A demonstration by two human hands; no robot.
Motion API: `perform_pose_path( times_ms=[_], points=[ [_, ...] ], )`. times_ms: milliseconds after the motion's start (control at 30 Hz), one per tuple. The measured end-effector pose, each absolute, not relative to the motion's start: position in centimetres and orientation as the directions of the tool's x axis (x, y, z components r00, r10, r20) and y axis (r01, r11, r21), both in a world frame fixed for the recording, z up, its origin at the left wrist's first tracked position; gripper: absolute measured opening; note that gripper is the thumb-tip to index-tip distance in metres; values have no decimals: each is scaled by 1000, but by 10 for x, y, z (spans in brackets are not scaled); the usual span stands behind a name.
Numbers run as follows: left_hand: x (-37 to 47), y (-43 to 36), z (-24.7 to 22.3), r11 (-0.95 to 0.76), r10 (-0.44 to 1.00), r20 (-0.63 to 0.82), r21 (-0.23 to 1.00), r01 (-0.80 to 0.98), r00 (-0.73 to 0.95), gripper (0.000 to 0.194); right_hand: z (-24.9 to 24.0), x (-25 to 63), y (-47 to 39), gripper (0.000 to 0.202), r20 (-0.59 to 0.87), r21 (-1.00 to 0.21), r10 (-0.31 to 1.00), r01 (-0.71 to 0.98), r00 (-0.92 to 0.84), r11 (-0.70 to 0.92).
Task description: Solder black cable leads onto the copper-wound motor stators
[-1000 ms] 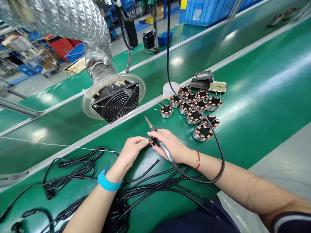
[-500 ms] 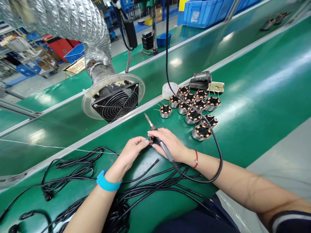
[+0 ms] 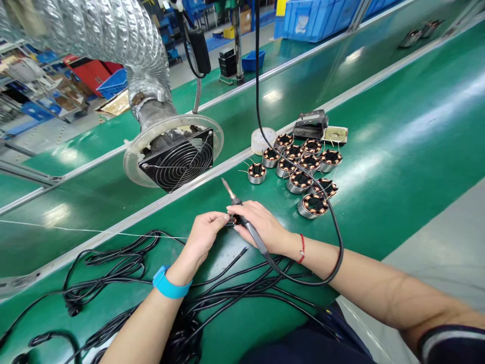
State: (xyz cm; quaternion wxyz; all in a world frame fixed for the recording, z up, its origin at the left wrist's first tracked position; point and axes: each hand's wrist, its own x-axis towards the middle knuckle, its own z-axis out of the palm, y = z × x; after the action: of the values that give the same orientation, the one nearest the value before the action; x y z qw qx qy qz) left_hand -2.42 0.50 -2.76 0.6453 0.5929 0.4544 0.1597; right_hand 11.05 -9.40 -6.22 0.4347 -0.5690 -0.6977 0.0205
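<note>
My right hand [image 3: 267, 230] is closed around a soldering iron [image 3: 255, 235], its tip pointing up and left, away from the work. Under the same hand's fingers sits a small copper-wound motor stator [image 3: 236, 220], mostly hidden. At its left side, my left hand [image 3: 204, 233] pinches thumb and forefinger together on what looks like a thin wire end; the fingers partly cover it. A thin pale strand [image 3: 94, 230] runs from the left edge toward my left wrist. Several more wound stators [image 3: 300, 182] in metal rings stand beyond my right hand, with one [image 3: 256, 173] slightly apart.
Black cables [image 3: 235, 294] lie across the green bench below my hands, more coiled at left. A grilled fume fan [image 3: 185, 161] on a foil duct [image 3: 113, 35] hangs at upper left. Behind the stators are a tape roll [image 3: 262, 140], an iron holder [image 3: 311, 124] and a sponge tray [image 3: 335, 134].
The whole view has shifted slightly. Both hands remain together at the small stator, which seems a little turned between the fingers; the iron stays in my right hand.
</note>
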Motion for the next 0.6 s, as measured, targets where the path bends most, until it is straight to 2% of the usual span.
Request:
perform_pose_path(
  times_ms=[133, 233, 433, 500, 600],
  points=[
    [-30, 8, -29, 290, 691, -451, 889, 355, 565, 40, -63, 111, -94, 41, 595, -534, 803, 768, 46, 352],
    [-35, 11, -27, 299, 618, -475, 879, 372, 626, 37, -64, 113, -93, 39, 609, -541, 790, 763, 65, 354],
    [-35, 5, -23, 134, 445, -516, 847, 515, 732, 48, -68, 111, -93, 32, 596, -588, 793, 739, 122, 328],
    [-31, 0, -25, 29, 460, -476, 852, 523, 749, 54, -69, 111, -93, 34, 544, -610, 827, 744, 143, 272],
    [-29, -1, -33, -84, 562, -364, 868, 489, 742, 60, -66, 112, -90, 35, 520, -615, 835, 756, 178, 221]
  ],
)
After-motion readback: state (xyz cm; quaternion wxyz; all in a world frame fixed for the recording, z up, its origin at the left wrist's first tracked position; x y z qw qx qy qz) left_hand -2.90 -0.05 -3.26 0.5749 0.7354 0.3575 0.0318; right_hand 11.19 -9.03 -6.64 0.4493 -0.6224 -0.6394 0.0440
